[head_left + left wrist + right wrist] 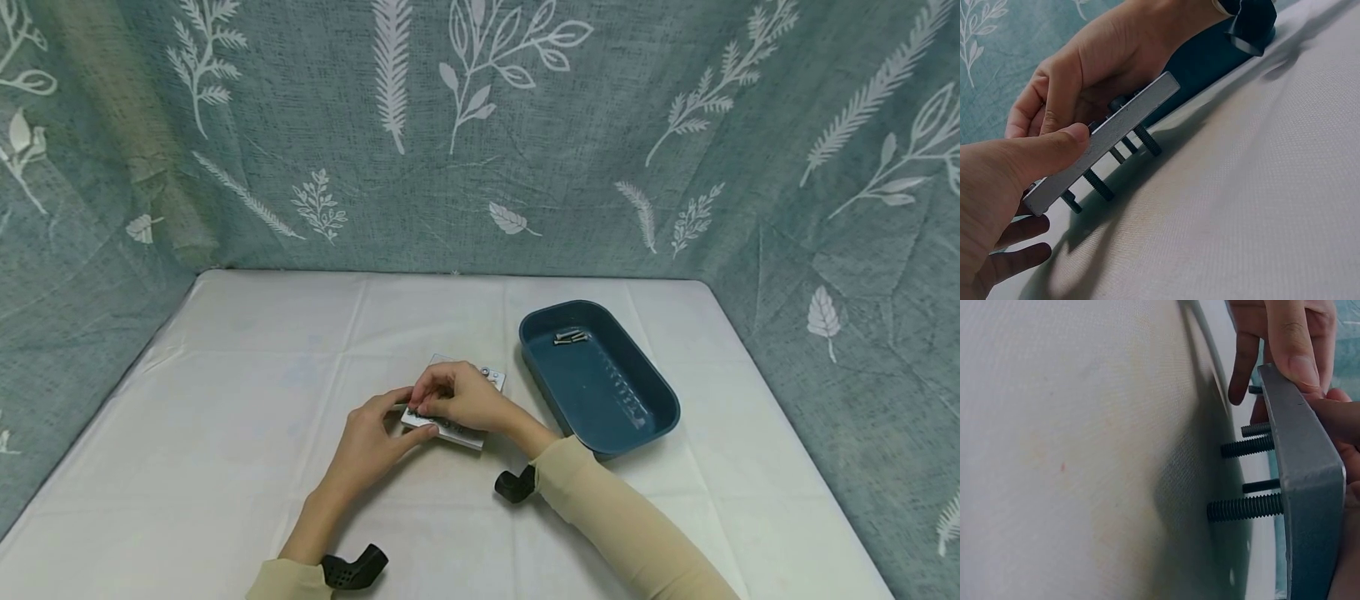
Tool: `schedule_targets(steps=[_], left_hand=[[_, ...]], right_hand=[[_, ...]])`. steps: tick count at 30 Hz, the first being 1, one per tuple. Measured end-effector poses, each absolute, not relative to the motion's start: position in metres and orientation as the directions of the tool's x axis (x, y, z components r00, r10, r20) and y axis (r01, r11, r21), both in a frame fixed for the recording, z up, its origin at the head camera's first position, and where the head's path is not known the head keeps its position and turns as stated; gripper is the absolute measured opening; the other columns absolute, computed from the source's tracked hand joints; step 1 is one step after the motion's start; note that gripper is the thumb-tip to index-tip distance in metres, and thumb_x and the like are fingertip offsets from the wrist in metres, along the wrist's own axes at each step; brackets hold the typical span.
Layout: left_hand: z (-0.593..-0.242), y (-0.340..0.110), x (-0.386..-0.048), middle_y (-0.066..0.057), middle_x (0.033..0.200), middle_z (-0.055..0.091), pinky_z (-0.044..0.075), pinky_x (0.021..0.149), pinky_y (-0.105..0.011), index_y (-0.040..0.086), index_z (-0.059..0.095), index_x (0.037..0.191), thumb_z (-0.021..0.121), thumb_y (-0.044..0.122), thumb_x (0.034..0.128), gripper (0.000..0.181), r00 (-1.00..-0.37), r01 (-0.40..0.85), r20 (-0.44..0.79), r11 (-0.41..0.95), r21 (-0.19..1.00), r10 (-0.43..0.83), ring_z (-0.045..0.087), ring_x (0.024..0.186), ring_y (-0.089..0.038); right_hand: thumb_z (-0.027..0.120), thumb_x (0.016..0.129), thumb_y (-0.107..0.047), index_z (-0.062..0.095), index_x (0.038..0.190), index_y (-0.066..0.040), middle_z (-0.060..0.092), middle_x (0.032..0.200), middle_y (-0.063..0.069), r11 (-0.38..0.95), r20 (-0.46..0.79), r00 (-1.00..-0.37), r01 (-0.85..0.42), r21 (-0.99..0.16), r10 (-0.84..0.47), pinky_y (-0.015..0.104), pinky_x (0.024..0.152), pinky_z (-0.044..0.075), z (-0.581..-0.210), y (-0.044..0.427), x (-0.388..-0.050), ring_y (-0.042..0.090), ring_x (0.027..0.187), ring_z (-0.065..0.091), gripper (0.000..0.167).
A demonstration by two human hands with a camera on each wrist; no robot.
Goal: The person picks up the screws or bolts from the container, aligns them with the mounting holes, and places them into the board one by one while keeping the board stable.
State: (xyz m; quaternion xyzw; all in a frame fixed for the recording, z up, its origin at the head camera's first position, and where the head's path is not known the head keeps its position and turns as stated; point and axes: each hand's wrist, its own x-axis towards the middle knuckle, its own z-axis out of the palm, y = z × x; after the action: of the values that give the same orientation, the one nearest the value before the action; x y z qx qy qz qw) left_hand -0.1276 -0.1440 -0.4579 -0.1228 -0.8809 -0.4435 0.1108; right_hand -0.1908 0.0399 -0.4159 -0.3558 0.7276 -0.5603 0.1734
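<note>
A grey metal plate [468,437] is held slightly off the table, its underside bristling with several threaded bolts [1244,509] of different thicknesses. My left hand [369,440] grips the plate's left end, thumb on the near edge. Over the top face, my right hand [468,402] curls its fingers and pinches what looks like a bolt near that same left end; its fingertips are largely hidden. In the left wrist view a dark bolt head [1117,103] stands on the top face, and bolt shanks [1147,141] poke out below.
To the right stands a dark blue plastic tray [656,400], close to my right forearm. Several loose silver bolts [572,337] lie at its far end. White cloth [225,417] covers the table; a green leaf-patterned curtain [435,208] hangs behind and at both sides.
</note>
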Motion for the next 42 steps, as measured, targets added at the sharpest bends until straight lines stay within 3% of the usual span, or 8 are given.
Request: schedule_targets(steps=[5, 12, 24, 31, 36, 42], left_hand=[[-0.457, -0.144, -0.127, -0.01, 0.119, 0.066, 0.042, 0.099, -0.05, 0.005, 0.064, 0.126, 0.087, 0.034, 0.0756, 0.062, -0.946, 0.312, 0.303, 0.58, 0.753, 0.115, 0.056, 0.118, -0.031], [-0.456, -0.144, -0.127, -0.008, 0.118, 0.067, 0.042, 0.098, -0.05, 0.007, 0.065, 0.126, 0.087, 0.033, 0.0753, 0.061, -0.943, 0.322, 0.311, 0.575, 0.752, 0.121, 0.057, 0.117, -0.031], [-0.457, -0.144, -0.127, -0.008, 0.116, 0.068, 0.044, 0.096, -0.051, 0.006, 0.064, 0.127, 0.086, 0.033, 0.0764, 0.062, -0.938, 0.332, 0.322, 0.582, 0.742, 0.124, 0.058, 0.116, -0.031], [-0.458, -0.145, -0.127, -0.007, 0.114, 0.069, 0.044, 0.096, -0.05, 0.007, 0.064, 0.128, 0.086, 0.035, 0.0761, 0.063, -0.938, 0.333, 0.324, 0.579, 0.744, 0.123, 0.059, 0.114, -0.029], [-0.46, -0.144, -0.127, -0.009, 0.114, 0.068, 0.046, 0.095, -0.049, 0.005, 0.063, 0.128, 0.086, 0.033, 0.076, 0.064, -0.937, 0.337, 0.325, 0.57, 0.749, 0.127, 0.061, 0.112, -0.028], [-0.458, -0.142, -0.127, -0.01, 0.115, 0.068, 0.05, 0.089, -0.046, 0.002, 0.062, 0.129, 0.087, 0.033, 0.0758, 0.067, -0.951, 0.295, 0.292, 0.579, 0.76, 0.102, 0.062, 0.106, -0.026]], right_hand=[[0.066, 0.09, 0.008, 0.068, 0.096, 0.003, 0.069, 0.093, 0.015, 0.16, 0.144, -0.679, -0.365, -0.917, -0.72, 0.029, 0.074, 0.05, -0.425, 0.037, -0.196, 0.022, 0.084, 0.064, 0.008], [0.069, 0.089, 0.003, 0.071, 0.094, -0.006, 0.071, 0.089, 0.002, 0.172, 0.159, -0.674, -0.397, -0.902, -0.721, 0.027, 0.072, 0.049, -0.439, 0.036, -0.203, 0.012, 0.08, 0.062, 0.01], [0.074, 0.086, -0.002, 0.072, 0.093, -0.012, 0.069, 0.088, -0.007, 0.149, 0.185, -0.677, -0.403, -0.903, -0.712, 0.027, 0.07, 0.05, -0.439, 0.038, -0.201, 0.012, 0.076, 0.063, 0.013], [0.073, 0.086, 0.001, 0.072, 0.095, -0.006, 0.07, 0.092, 0.003, 0.122, 0.199, -0.679, -0.394, -0.911, -0.706, 0.029, 0.07, 0.049, -0.438, 0.038, -0.199, 0.017, 0.076, 0.063, 0.012], [0.07, 0.09, -0.001, 0.072, 0.103, -0.006, 0.069, 0.097, 0.004, 0.11, 0.253, -0.714, -0.42, -0.901, -0.653, 0.029, 0.074, 0.052, -0.436, 0.044, -0.195, 0.012, 0.082, 0.064, 0.014], [0.068, 0.092, -0.005, 0.071, 0.107, -0.003, 0.069, 0.105, 0.009, 0.176, 0.312, -0.795, -0.458, -0.871, -0.521, 0.032, 0.082, 0.053, -0.392, 0.07, -0.195, 0.014, 0.094, 0.064, 0.016]])
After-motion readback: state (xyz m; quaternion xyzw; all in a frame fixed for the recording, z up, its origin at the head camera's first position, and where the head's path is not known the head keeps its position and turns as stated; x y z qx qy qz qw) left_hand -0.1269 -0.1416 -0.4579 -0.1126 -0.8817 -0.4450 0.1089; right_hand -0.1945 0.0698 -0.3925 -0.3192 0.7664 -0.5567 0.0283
